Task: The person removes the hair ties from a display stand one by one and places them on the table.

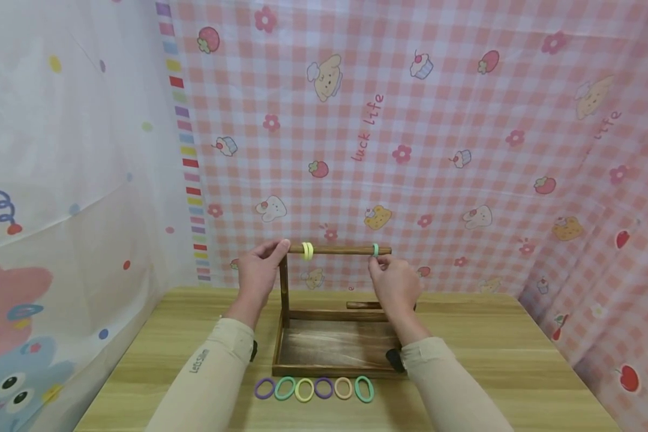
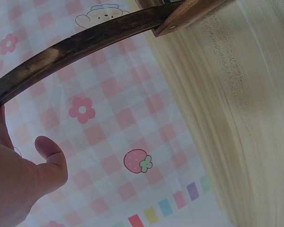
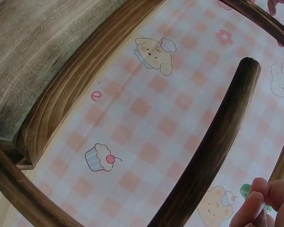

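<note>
A dark wooden stand (image 1: 284,288) has a long top bar (image 1: 342,250), a shorter lower bar (image 3: 217,127) and a tray base (image 1: 335,345). My left hand (image 1: 258,270) grips its upper left corner, thumb tip on the wood; in the left wrist view that hand (image 2: 19,175) shows another finger bent away from the post. Two yellow hair ties (image 1: 307,251) hang around the top bar near that corner. Close to the bar's right end, my right hand (image 1: 396,282) pinches a green hair tie (image 1: 375,249) that is around the bar. Its green edge (image 3: 245,190) shows beside the fingertips.
In front of the tray lie several hair ties in a row: purple (image 1: 264,388), green (image 1: 285,389), yellow (image 1: 304,390), another purple, peach (image 1: 343,388) and another green. The wooden table (image 1: 475,354) reaches back to a pink checked curtain (image 1: 437,108). A white curtain (image 1: 102,180) hangs at left.
</note>
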{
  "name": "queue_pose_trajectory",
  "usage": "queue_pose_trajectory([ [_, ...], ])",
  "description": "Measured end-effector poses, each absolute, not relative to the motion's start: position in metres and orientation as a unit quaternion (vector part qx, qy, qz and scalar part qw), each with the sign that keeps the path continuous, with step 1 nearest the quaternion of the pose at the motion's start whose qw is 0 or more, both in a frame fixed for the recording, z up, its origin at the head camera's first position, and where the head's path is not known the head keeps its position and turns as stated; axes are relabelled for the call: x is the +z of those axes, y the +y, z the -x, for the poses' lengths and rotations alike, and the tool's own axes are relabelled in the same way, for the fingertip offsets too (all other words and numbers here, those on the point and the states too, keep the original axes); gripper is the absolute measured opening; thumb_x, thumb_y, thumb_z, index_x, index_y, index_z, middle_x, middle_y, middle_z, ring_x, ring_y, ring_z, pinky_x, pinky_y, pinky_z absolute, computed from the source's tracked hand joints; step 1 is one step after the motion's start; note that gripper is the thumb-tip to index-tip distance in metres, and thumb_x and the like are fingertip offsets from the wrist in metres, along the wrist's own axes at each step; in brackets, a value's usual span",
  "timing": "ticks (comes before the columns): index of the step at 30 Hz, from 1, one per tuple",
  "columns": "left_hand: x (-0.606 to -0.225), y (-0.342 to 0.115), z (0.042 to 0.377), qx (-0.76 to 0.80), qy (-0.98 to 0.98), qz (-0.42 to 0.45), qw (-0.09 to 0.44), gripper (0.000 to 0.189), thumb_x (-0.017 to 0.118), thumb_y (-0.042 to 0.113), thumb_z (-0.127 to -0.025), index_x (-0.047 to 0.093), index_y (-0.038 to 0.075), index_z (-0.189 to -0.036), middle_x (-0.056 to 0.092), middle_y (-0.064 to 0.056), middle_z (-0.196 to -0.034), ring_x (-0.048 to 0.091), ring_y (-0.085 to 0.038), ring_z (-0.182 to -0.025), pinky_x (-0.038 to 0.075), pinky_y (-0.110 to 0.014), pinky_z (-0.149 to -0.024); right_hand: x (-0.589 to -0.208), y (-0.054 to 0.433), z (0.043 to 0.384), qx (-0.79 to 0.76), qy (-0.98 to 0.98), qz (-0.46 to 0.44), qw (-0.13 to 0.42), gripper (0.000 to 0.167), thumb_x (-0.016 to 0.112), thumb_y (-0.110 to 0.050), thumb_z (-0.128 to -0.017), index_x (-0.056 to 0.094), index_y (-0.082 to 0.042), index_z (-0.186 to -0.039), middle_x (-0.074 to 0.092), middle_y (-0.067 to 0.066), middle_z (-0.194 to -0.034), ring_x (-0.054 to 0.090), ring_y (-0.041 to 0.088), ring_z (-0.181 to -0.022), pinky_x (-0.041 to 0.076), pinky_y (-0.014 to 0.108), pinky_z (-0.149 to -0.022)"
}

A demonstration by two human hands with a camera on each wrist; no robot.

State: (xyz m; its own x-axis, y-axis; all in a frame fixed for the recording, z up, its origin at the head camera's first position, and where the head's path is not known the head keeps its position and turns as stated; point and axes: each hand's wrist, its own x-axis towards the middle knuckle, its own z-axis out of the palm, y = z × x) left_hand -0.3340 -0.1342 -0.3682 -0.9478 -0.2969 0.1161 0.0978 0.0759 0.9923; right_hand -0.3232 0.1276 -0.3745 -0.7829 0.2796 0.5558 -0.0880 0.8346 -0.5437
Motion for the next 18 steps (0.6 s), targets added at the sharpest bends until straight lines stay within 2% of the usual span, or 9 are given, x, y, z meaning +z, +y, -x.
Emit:
queue_pose_trajectory([
  [10, -0.368, -0.133, 0.334, -0.676, -0.717, -0.068, 0.154, 0.041, 0.078, 0.046, -0.098, 0.078, 0.017, -0.126, 0.075, -0.01, -0.131, 0.07, -0.026, -0.121, 0.056, -0.045, -0.108, -0.376, 0.139, 0.326, 0.296, -0.897, 0.064, 0.322, 0.029, 0.069, -0.04, -0.101, 0.087, -0.017, -0.098, 0.082, 0.003, -0.077, 0.064, 0.024, -0.054, 0.031, 0.028, -0.045],
  [18, -0.366, -0.133, 0.332, -0.682, -0.712, -0.068, 0.153, 0.039, 0.079, 0.042, -0.098, 0.078, 0.015, -0.125, 0.075, -0.01, -0.131, 0.069, -0.027, -0.122, 0.056, -0.044, -0.109, -0.376, 0.144, 0.326, 0.305, -0.893, 0.074, 0.322, 0.029, 0.069, -0.039, -0.1, 0.086, -0.017, -0.096, 0.083, 0.005, -0.083, 0.069, 0.026, -0.061, 0.033, 0.028, -0.047],
])
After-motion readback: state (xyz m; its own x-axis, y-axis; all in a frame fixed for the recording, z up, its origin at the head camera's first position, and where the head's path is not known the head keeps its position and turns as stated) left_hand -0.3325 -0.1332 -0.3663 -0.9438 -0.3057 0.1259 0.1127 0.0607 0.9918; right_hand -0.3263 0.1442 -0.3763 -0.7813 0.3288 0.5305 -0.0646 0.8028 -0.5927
